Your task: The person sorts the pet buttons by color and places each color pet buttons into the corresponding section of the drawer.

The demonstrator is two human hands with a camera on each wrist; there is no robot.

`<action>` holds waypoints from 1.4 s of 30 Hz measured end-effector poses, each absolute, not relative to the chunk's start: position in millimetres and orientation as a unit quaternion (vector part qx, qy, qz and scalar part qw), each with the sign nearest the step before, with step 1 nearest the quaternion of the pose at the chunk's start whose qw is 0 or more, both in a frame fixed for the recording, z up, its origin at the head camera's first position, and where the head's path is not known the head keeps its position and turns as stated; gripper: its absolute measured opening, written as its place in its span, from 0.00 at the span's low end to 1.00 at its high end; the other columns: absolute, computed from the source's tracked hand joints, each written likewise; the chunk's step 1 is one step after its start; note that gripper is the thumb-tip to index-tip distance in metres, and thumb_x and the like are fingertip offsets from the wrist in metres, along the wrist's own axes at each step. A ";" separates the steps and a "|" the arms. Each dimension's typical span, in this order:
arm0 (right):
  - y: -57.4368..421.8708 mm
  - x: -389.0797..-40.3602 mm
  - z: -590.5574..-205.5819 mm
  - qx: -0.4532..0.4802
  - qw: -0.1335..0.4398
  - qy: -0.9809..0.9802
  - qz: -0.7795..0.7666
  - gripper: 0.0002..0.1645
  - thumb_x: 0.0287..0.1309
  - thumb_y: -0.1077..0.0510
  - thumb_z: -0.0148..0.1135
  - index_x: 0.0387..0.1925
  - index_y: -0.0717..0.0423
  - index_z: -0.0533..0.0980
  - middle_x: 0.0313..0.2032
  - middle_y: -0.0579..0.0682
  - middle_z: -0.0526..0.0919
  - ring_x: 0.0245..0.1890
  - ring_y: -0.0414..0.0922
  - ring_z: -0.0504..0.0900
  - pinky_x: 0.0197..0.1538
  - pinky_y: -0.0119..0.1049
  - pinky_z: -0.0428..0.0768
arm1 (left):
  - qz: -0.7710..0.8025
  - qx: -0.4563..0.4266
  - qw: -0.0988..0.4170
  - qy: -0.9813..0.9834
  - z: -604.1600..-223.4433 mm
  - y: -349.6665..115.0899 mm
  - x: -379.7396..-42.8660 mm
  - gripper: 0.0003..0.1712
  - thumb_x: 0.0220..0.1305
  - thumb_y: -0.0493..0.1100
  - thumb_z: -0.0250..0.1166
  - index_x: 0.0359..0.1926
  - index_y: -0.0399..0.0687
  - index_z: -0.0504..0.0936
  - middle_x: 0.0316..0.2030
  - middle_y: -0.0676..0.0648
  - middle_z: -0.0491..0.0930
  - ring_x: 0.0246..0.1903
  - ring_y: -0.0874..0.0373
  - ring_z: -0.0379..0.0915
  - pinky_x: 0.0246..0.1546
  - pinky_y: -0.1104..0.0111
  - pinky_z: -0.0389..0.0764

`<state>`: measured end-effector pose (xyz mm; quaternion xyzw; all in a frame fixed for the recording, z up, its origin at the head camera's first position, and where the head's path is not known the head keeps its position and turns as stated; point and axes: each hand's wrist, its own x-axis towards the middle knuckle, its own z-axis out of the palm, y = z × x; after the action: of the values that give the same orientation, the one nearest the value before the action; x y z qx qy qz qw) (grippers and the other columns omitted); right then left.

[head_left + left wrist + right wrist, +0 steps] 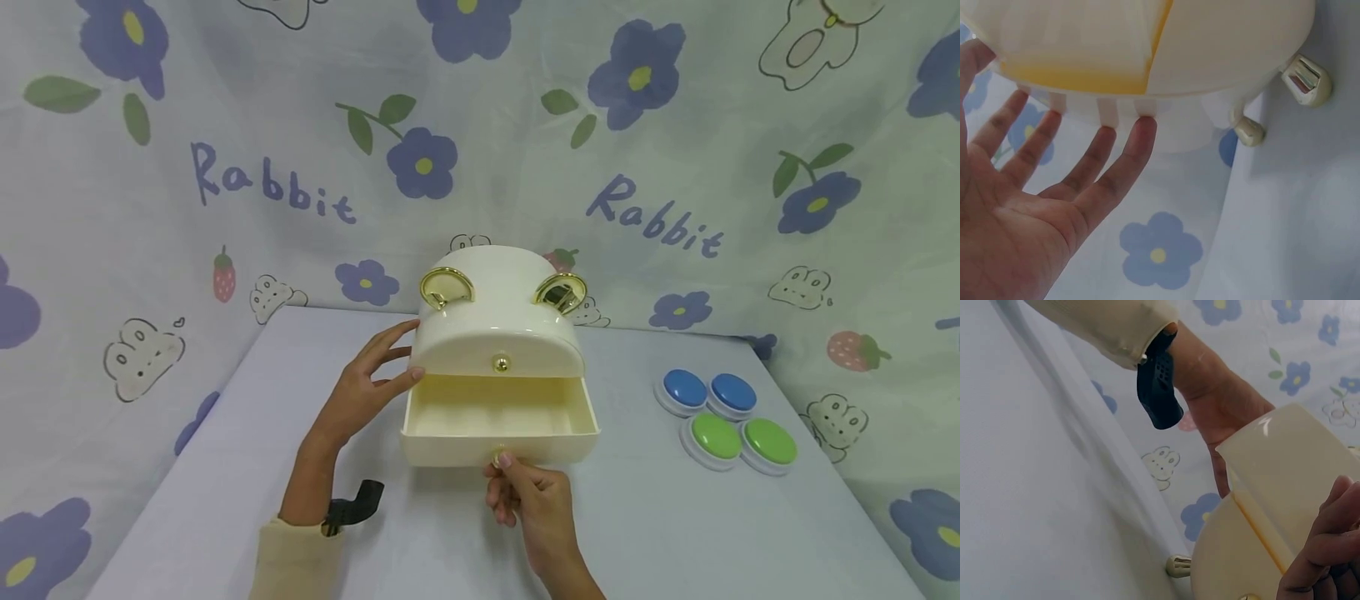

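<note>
A cream storage box (pixel 498 312) with gold-rimmed ears stands on the table, its lower drawer (pixel 450 451) pulled out toward me. No objects show inside the drawer. Pinched between the thumb and fingers of my right hand (pixel 538 504) is the small drawer knob (pixel 497 457), mostly covered by them. My left hand (pixel 356 400) rests its fingertips against the box's left side, fingers spread. Those fingers reach along the smooth wall in the left wrist view, where the left hand (pixel 1035 212) is seen palm-on. A gold knob (pixel 501 363) sits on the compartment above.
On the right of the white table (pixel 630 517) are two blue push lights (pixel 685 387) and two green ones (pixel 716 436), grouped together. A patterned curtain (pixel 510 125) hangs behind. A black strap device (pixel 360 503) is on the left wrist.
</note>
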<state>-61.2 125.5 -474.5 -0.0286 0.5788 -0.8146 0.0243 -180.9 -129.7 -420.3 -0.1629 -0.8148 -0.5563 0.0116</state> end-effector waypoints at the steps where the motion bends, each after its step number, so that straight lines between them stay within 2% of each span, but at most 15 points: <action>1: 125.5 -60.5 -474.3 -0.029 0.024 0.581 -0.813 0.25 0.71 0.53 0.60 0.31 0.77 0.81 0.18 0.50 0.81 0.14 0.38 0.73 0.18 0.24 0.68 | -0.557 -0.163 0.012 -0.814 -420.0 -129.7 -180.9 0.36 0.67 0.55 0.68 0.71 0.81 0.64 0.71 0.64 0.58 0.66 0.51 0.65 0.57 0.43 0.76; 5: 125.5 -57.6 -473.3 -0.028 0.025 0.586 -0.810 0.29 0.71 0.53 0.59 0.33 0.83 0.78 0.18 0.50 0.81 0.14 0.37 0.73 0.18 0.24 0.68 | -0.557 -0.164 0.012 -0.814 -417.9 -129.0 -180.0 0.36 0.67 0.55 0.68 0.72 0.81 0.64 0.71 0.64 0.59 0.66 0.52 0.65 0.56 0.43 0.76; 14: 126.1 -50.6 -471.3 -0.026 0.026 0.593 -0.805 0.26 0.72 0.53 0.59 0.32 0.77 0.81 0.18 0.50 0.81 0.14 0.37 0.73 0.18 0.24 0.68 | -0.557 -0.165 0.012 -0.814 -416.1 -127.7 -179.3 0.37 0.66 0.56 0.68 0.72 0.79 0.64 0.71 0.64 0.59 0.66 0.52 0.65 0.56 0.43 0.76; 22: 122.9 -45.2 -470.3 -0.030 0.024 0.595 -0.802 0.30 0.71 0.55 0.58 0.34 0.87 0.75 0.17 0.49 0.80 0.13 0.37 0.72 0.17 0.24 0.66 | -0.560 -0.173 0.008 -0.810 -416.5 -127.0 -181.1 0.36 0.67 0.55 0.67 0.72 0.80 0.64 0.71 0.64 0.59 0.66 0.52 0.66 0.56 0.43 0.76; 28: 121.4 -42.6 -469.1 -0.035 0.019 0.592 -0.805 0.28 0.72 0.57 0.58 0.34 0.87 0.76 0.17 0.49 0.80 0.13 0.37 0.72 0.17 0.24 0.66 | -0.564 -0.172 0.008 -0.807 -416.4 -126.8 -181.3 0.36 0.67 0.55 0.68 0.72 0.79 0.65 0.71 0.64 0.60 0.65 0.51 0.66 0.56 0.43 0.76; 34: 120.2 -37.3 -467.1 -0.013 0.018 0.583 -0.812 0.27 0.71 0.56 0.59 0.33 0.85 0.76 0.17 0.49 0.79 0.13 0.37 0.71 0.18 0.24 0.66 | -0.565 -0.171 0.007 -0.807 -417.8 -127.5 -181.8 0.35 0.67 0.55 0.68 0.71 0.81 0.65 0.70 0.64 0.60 0.65 0.52 0.66 0.56 0.43 0.76; 42: 118.4 -31.2 -466.7 -0.005 0.016 0.585 -0.811 0.29 0.70 0.57 0.59 0.34 0.88 0.74 0.16 0.48 0.79 0.13 0.36 0.71 0.17 0.24 0.67 | -0.566 -0.171 0.008 -0.806 -419.5 -128.7 -181.6 0.35 0.67 0.55 0.68 0.71 0.81 0.65 0.70 0.64 0.60 0.65 0.52 0.66 0.57 0.43 0.75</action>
<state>-31.2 118.4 -466.7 -0.0050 0.5847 -0.8111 0.0157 -181.6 -128.7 -419.5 -0.1706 -0.8065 -0.5661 0.0080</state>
